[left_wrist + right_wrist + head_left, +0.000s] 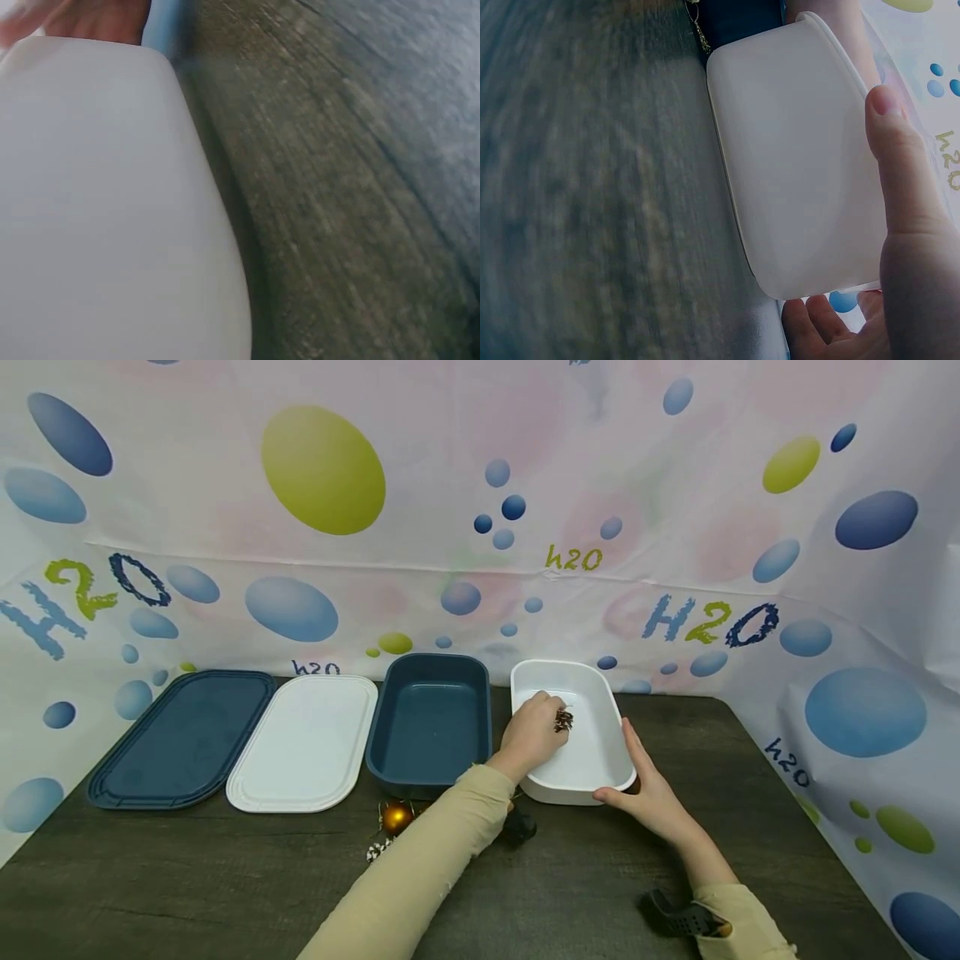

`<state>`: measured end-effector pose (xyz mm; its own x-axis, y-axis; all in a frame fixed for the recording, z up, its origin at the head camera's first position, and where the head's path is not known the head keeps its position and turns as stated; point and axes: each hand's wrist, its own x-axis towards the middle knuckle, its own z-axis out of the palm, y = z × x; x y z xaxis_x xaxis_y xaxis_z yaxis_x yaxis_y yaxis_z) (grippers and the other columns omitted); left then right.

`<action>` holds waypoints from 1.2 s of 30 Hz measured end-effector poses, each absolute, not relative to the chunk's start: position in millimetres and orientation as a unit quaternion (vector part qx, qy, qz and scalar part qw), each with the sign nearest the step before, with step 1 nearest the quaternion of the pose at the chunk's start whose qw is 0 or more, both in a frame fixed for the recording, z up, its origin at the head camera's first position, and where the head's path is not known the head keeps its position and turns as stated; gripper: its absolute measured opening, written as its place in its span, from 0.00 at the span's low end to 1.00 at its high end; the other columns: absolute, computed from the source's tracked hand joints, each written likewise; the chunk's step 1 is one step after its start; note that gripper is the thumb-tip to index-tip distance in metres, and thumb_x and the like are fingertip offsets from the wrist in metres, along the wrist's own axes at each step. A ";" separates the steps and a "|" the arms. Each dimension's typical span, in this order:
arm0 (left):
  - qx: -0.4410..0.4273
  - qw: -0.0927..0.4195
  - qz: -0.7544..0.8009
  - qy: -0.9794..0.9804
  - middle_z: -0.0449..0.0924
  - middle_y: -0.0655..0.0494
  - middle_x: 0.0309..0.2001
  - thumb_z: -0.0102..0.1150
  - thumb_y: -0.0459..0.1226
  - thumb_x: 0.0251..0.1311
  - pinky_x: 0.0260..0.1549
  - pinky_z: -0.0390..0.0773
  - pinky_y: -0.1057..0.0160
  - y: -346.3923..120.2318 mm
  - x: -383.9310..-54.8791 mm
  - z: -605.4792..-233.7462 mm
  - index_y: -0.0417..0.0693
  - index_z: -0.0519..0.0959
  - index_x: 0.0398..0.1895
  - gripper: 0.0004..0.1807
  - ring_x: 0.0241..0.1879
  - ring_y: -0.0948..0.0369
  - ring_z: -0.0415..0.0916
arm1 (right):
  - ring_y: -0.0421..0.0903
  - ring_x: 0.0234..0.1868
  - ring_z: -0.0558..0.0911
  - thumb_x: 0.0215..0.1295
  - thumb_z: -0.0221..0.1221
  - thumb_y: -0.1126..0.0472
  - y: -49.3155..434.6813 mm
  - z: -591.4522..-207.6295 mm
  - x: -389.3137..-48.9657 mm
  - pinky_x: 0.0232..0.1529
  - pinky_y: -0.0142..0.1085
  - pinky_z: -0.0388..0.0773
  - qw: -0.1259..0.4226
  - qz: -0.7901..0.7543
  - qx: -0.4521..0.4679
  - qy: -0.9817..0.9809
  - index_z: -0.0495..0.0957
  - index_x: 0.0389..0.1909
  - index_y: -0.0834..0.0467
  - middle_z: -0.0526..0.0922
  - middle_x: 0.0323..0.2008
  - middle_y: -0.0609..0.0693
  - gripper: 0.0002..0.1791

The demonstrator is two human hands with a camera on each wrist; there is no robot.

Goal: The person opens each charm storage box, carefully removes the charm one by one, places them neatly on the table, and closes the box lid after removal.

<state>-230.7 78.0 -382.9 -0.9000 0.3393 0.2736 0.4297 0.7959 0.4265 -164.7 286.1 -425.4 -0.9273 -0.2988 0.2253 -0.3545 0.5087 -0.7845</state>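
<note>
My left hand (534, 733) reaches down inside the white container (582, 789) and pinches a brown pine cone (563, 720) in its fingers. Part of the cone is hidden by the hand. At the container's near right corner, my right hand (651, 793) grips it, thumb at the front and fingers along the right side. The right wrist view shows that thumb (900, 161) up at the rim and the fingers (810, 326) round the far side. Only the smooth outer wall of the container (112, 202) fills much of the left wrist view.
Left of the white container stands a dark blue container (429, 727), then a white lid (303, 743) and a dark blue lid (183, 739). Beneath the left forearm lie an orange-gold bauble (396, 817) and a white-tipped pine cone (377, 850), partly covered. A printed curtain hangs behind the table.
</note>
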 end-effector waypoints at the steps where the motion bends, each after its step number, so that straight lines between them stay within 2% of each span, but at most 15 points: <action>1: -0.205 0.093 -0.265 -0.938 0.76 0.53 0.43 0.65 0.38 0.58 0.39 0.75 0.68 77.5 -230.5 -382.4 0.46 0.80 0.51 0.17 0.42 0.60 0.74 | 0.65 0.68 0.55 0.57 0.68 0.61 286.5 -425.3 -164.5 0.48 0.50 0.76 0.029 0.460 0.189 -0.867 0.31 0.75 0.39 0.33 0.75 0.56 0.61; 8: -0.229 0.100 -0.381 -0.890 0.75 0.51 0.44 0.66 0.33 0.56 0.38 0.74 0.69 71.6 -231.0 -377.4 0.44 0.81 0.49 0.16 0.41 0.59 0.74 | 0.66 0.67 0.56 0.58 0.67 0.60 287.8 -425.2 -163.2 0.42 0.36 0.78 0.017 0.471 0.189 -0.861 0.31 0.74 0.37 0.32 0.75 0.54 0.59; 15: -0.253 0.083 -0.408 -0.873 0.76 0.52 0.40 0.69 0.36 0.55 0.37 0.73 0.71 68.3 -225.3 -366.8 0.44 0.81 0.47 0.16 0.39 0.61 0.72 | 0.66 0.67 0.57 0.58 0.67 0.61 288.1 -425.9 -163.8 0.41 0.34 0.78 0.018 0.480 0.195 -0.855 0.31 0.75 0.37 0.32 0.75 0.54 0.59; 22: -0.280 0.027 -0.444 -0.851 0.79 0.51 0.45 0.68 0.36 0.55 0.40 0.75 0.73 56.7 -209.6 -345.1 0.42 0.81 0.48 0.17 0.42 0.59 0.77 | 0.65 0.67 0.56 0.58 0.67 0.60 288.1 -426.1 -164.8 0.42 0.34 0.77 0.019 0.473 0.192 -0.860 0.31 0.74 0.37 0.32 0.75 0.54 0.59; 36: -0.329 -0.002 -0.431 -0.840 0.78 0.55 0.40 0.70 0.36 0.53 0.40 0.77 0.70 12.2 -177.3 -314.0 0.45 0.81 0.45 0.16 0.40 0.59 0.78 | 0.64 0.68 0.54 0.58 0.68 0.60 287.0 -424.6 -164.4 0.44 0.31 0.75 0.021 0.464 0.187 -0.865 0.31 0.75 0.39 0.32 0.75 0.55 0.60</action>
